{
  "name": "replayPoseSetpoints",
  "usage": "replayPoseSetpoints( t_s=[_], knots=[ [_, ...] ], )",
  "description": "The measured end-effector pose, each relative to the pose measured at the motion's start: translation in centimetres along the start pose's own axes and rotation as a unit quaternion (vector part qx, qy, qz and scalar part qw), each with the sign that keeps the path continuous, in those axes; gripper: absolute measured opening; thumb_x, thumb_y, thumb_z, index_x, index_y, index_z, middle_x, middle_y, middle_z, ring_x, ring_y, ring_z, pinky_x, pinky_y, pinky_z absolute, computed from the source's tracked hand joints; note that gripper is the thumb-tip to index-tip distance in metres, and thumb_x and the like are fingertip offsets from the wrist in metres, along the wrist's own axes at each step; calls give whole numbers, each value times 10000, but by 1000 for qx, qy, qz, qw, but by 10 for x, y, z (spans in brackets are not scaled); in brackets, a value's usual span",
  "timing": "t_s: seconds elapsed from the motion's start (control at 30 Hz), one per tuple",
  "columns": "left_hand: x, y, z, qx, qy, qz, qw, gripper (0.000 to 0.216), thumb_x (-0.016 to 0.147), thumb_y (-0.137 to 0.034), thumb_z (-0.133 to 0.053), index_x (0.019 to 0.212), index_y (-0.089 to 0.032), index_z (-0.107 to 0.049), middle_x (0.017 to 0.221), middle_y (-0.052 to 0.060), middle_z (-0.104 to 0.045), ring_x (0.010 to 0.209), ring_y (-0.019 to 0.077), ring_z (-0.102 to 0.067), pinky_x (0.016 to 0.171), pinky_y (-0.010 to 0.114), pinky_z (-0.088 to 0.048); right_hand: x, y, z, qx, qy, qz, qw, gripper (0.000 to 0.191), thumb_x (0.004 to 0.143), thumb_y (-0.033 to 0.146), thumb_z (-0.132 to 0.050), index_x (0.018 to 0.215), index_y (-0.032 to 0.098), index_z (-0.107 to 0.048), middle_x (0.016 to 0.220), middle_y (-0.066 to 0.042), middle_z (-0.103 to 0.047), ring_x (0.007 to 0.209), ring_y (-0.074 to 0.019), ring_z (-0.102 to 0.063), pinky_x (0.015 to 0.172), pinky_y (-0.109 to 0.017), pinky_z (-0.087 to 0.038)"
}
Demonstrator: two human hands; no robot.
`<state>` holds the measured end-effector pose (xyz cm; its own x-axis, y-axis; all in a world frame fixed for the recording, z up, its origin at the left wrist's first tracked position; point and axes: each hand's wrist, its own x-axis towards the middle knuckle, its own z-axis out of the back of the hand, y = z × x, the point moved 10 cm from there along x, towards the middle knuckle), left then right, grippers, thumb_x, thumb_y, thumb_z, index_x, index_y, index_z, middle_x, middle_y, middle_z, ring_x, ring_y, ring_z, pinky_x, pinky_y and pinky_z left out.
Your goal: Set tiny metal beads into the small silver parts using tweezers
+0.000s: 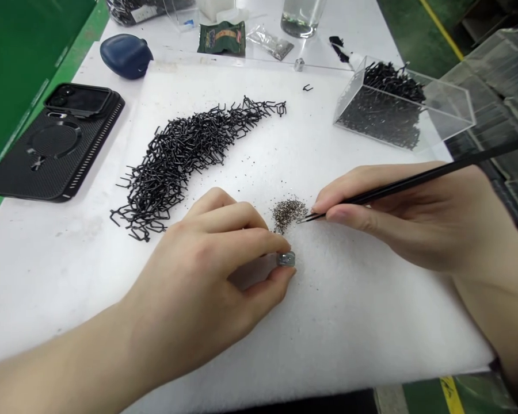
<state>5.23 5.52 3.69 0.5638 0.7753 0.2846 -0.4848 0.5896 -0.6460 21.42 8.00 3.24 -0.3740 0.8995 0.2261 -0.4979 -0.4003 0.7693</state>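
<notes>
"What lies around your work?"

"Just beyond your left hand (207,264), a long heap of black bent pieces (190,146) curves across the white sheet (371,322); its near end comes close to your knuckles, and whether they touch I cannot tell. One loose bent piece (308,88) sits apart, farther back. To your left, on the surface (349,17), are a dark-cased phone (56,144) and a rounded blue object (125,56). Along the back you have a green packet (222,38) and a black scrap (339,49)."

"And the containers?"

"Beyond your right hand (406,213) stands a clear box (444,112), with a dark mass of black bits (395,80) heaped inside. A small clear bag (273,42) beside the green packet holds something greyish, too small to make out. The clear round vessel (302,17) is cut off at the top edge."

"What are your hands doing?"

"Your left thumb and forefinger pinch a small grey block (286,259), low over the sheet, just on your side of the pile of tiny grains (288,213). Your right hand grips black tweezers (392,187) between thumb and fingers, their tips at the right edge of those grains."
</notes>
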Motion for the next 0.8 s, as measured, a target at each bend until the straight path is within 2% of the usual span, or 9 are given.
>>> replayPoseSetpoints(
  t_s=[0.17, 0.33, 0.47, 0.57, 0.67, 0.8],
  knots=[
    [0, 1, -3, 0, 4, 1, 1000, 88, 895, -165, -754, 913, -206, -830, 834, -22, -744, 840, 139, -591, 808, 262, -521, 0, -1, 1, -20, -7, -2, 1000, 33, 904, 310, -822, 924, 285, -833, 897, 29, -834, 813, -153, -772, 676, -260, -610],
    [0, 0, -2, -4, 7, 1, 1000, 86, 903, -161, -764, 929, -199, -837, 828, -20, -747, 838, 147, -594, 811, 276, -525, -3, -1, 2, 12, -18, -21, 1000, 29, 910, 318, -824, 899, 291, -826, 872, 37, -831, 807, -142, -778, 700, -250, -614],
    [-1, 0, -1, -14, 7, -6, 1000, 106, 916, -177, -775, 983, -208, -850, 834, -20, -753, 843, 151, -596, 830, 285, -535, -5, 2, -13, 108, 46, -28, 993, 48, 962, 281, -766, 943, 290, -809, 873, 29, -825, 815, -150, -797, 722, -249, -641],
    [-3, 1, -1, -19, 2, -10, 1000, 122, 916, -176, -781, 1004, -216, -856, 823, -23, -752, 838, 150, -592, 821, 282, -536, -5, 6, -24, 134, 94, -14, 986, 82, 975, 222, -737, 976, 279, -796, 907, 15, -819, 863, -161, -796, 780, -259, -650],
    [-3, 2, -2, -18, 2, -10, 1000, 114, 916, -176, -783, 990, -218, -859, 814, -24, -750, 840, 152, -592, 814, 279, -538, -4, 9, -26, 129, 106, 7, 986, 115, 968, 172, -728, 993, 266, -789, 948, 6, -817, 904, -164, -791, 827, -263, -647],
    [-3, 3, -2, -17, -1, -9, 1000, 115, 913, -164, -783, 983, -216, -858, 806, -26, -748, 834, 150, -592, 812, 276, -540, -3, 11, -26, 132, 110, 15, 985, 59, 975, 217, -739, 990, 253, -784, 943, 4, -817, 904, -153, -792, 831, -248, -646]
  ],
)
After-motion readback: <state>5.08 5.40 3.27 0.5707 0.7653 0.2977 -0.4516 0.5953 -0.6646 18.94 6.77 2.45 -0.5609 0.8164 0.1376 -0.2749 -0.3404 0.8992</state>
